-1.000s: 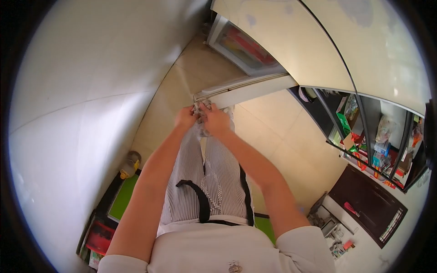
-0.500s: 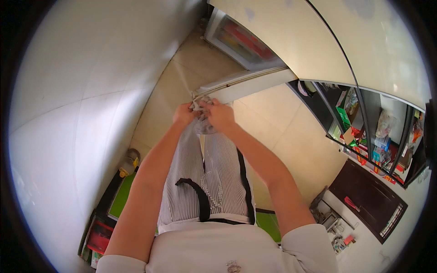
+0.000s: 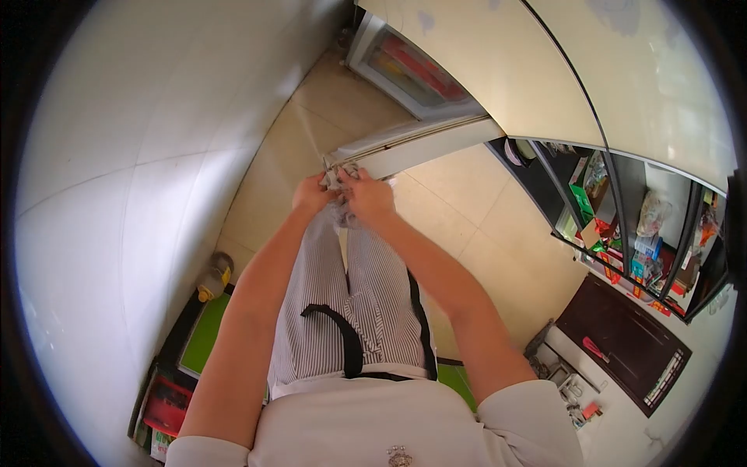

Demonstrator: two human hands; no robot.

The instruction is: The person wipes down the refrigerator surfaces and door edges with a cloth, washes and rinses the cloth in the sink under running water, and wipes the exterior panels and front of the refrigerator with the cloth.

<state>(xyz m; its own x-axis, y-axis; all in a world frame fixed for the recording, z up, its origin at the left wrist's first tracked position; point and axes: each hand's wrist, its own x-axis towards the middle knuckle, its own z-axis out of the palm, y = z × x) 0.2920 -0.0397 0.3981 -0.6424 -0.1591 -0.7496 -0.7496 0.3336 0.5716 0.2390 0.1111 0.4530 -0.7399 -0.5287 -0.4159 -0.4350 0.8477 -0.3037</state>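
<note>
My left hand (image 3: 313, 194) is closed on the left side of a crumpled greyish cloth (image 3: 340, 180), at the near end of a white door edge (image 3: 428, 152). Close beside it, my right hand (image 3: 369, 198) grips the right side of the same cloth. Part of the cloth hangs down between the hands, over my striped trousers (image 3: 319, 335). The fingertips are partly hidden in its folds.
Open shelves with packages (image 3: 650, 214) stand at the right, below cream cabinet doors (image 3: 482, 62). A yellow-capped bottle (image 3: 215, 276) and a green surface (image 3: 204, 335) are at the lower left. A white wall (image 3: 140, 194) rises at the left.
Both hands have shifted slightly left with the cloth, and its folds have changed shape between the fingers. The view has moved a little.
</note>
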